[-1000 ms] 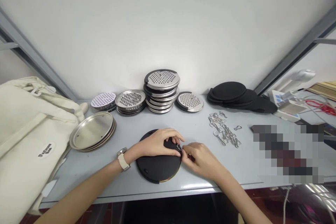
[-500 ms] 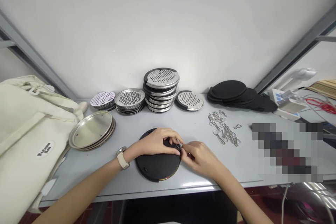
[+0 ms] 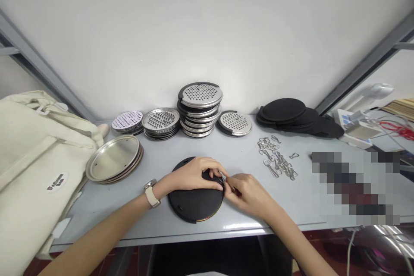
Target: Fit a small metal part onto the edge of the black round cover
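Observation:
A round black disc lies flat on the grey table, with a thin coloured layer showing at its lower right edge. My left hand grips its upper part, and a watch with a cream strap sits on that wrist. At the disc's right edge is a small metal ring, partly hidden by my fingers. My right hand pinches this ring between its fingertips, close to my left fingers.
Stacks of perforated steel grater discs stand at the back, with plain steel dishes to the left. Black discs and a heap of metal clips lie to the right. A cream canvas bag rests at the left.
The view has tilted slightly. My hands stay at the disc's edge, and my right fingertips have shifted a little on the ring.

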Action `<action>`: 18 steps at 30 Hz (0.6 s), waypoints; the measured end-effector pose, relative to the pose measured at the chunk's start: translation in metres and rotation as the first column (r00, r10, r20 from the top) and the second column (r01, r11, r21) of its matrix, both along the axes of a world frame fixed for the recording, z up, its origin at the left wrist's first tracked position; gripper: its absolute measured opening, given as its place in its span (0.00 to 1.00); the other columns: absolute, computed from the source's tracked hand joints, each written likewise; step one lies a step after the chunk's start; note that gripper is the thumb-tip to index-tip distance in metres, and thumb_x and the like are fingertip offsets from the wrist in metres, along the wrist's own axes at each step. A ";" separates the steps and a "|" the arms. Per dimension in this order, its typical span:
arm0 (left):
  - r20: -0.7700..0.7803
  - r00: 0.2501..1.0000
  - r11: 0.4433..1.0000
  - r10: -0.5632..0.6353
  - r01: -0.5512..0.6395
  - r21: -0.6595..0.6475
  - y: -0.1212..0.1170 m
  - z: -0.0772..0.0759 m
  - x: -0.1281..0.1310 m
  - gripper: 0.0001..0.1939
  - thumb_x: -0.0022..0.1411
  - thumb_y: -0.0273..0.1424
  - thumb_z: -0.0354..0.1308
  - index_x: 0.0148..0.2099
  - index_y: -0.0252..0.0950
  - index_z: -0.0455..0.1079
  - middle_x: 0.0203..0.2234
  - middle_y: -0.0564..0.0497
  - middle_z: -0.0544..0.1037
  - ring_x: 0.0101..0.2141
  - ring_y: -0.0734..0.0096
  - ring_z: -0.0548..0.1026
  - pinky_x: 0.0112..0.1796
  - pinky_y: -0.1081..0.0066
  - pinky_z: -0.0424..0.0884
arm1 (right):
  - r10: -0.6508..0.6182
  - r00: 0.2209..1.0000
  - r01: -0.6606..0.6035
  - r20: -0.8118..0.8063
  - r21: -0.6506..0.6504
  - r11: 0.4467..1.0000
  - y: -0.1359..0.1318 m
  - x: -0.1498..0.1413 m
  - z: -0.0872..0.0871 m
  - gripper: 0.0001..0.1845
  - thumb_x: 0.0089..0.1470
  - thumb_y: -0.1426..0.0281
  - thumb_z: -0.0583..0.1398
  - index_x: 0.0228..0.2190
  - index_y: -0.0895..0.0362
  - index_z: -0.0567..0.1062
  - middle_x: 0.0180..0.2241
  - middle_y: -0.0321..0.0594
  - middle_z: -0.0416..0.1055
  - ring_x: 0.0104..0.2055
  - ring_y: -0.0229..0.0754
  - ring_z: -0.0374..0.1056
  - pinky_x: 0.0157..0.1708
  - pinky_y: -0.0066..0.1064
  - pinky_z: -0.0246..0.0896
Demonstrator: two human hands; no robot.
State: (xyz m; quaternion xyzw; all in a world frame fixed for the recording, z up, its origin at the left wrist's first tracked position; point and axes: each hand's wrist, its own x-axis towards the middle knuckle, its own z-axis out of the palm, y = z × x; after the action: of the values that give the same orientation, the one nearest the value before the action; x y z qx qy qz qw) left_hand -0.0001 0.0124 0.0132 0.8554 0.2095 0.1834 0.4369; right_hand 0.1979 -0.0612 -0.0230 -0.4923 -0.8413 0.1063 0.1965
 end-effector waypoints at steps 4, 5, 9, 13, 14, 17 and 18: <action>0.001 1.000 1.000 -0.013 0.013 0.006 0.000 0.001 0.000 0.13 0.55 0.30 0.63 0.44 0.37 0.73 0.35 0.51 0.76 0.35 0.73 0.71 0.39 0.74 0.67 | 0.004 1.000 -0.004 0.000 -0.007 1.000 0.000 0.000 0.000 0.16 0.58 0.72 0.51 0.19 0.56 0.64 0.17 0.32 0.60 0.19 0.34 0.53 0.25 0.28 0.44; 0.002 1.000 1.000 -0.016 0.016 0.008 0.000 0.001 0.000 0.13 0.55 0.30 0.63 0.45 0.37 0.73 0.36 0.51 0.76 0.35 0.73 0.71 0.39 0.74 0.67 | 0.004 1.000 -0.004 0.000 -0.008 1.000 0.000 0.000 0.000 0.16 0.58 0.72 0.51 0.19 0.56 0.63 0.17 0.32 0.60 0.19 0.33 0.52 0.25 0.28 0.44; 0.004 1.000 1.000 -0.010 0.010 0.022 0.000 0.002 0.001 0.13 0.55 0.30 0.63 0.45 0.37 0.73 0.36 0.51 0.75 0.35 0.74 0.70 0.39 0.74 0.67 | 0.001 1.000 -0.001 -0.002 -0.016 1.000 0.000 0.000 0.000 0.16 0.58 0.72 0.51 0.19 0.56 0.62 0.16 0.32 0.59 0.19 0.33 0.52 0.25 0.28 0.44; -0.012 1.000 0.999 -0.007 0.008 0.040 0.000 0.002 0.001 0.13 0.55 0.30 0.63 0.45 0.37 0.72 0.37 0.51 0.75 0.35 0.74 0.70 0.39 0.74 0.67 | -0.003 1.000 0.003 -0.014 -0.024 1.000 -0.001 0.000 0.001 0.16 0.58 0.72 0.51 0.19 0.56 0.62 0.16 0.32 0.59 0.19 0.33 0.51 0.25 0.28 0.44; -0.017 1.000 0.999 -0.009 0.009 0.043 0.000 0.002 0.000 0.13 0.55 0.30 0.63 0.45 0.37 0.72 0.37 0.51 0.75 0.35 0.73 0.70 0.39 0.74 0.66 | -0.002 1.000 0.002 -0.015 -0.028 1.000 -0.001 0.000 0.001 0.16 0.58 0.71 0.51 0.19 0.56 0.62 0.16 0.32 0.59 0.19 0.33 0.51 0.25 0.28 0.44; -0.026 1.000 0.999 -0.010 0.011 0.046 0.000 0.002 0.000 0.14 0.56 0.30 0.63 0.45 0.37 0.72 0.36 0.51 0.75 0.35 0.73 0.70 0.39 0.74 0.66 | -0.002 1.000 0.002 -0.018 -0.039 0.999 0.000 0.000 0.002 0.16 0.58 0.71 0.50 0.19 0.56 0.61 0.16 0.32 0.58 0.19 0.33 0.52 0.25 0.28 0.44; -0.025 1.000 0.999 -0.010 0.011 0.047 0.000 0.002 0.000 0.14 0.56 0.30 0.63 0.45 0.37 0.72 0.36 0.51 0.75 0.35 0.73 0.70 0.39 0.74 0.66 | -0.005 1.000 0.004 -0.020 -0.043 0.999 0.000 0.000 0.002 0.16 0.58 0.71 0.50 0.19 0.56 0.61 0.17 0.32 0.58 0.19 0.33 0.52 0.25 0.28 0.44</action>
State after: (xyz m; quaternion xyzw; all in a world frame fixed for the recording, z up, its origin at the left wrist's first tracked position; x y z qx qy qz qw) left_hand -0.0006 0.0125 0.0154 0.8687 0.2062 0.1753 0.4148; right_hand 0.1982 -0.0615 -0.0212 -0.4973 -0.8356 0.1289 0.1944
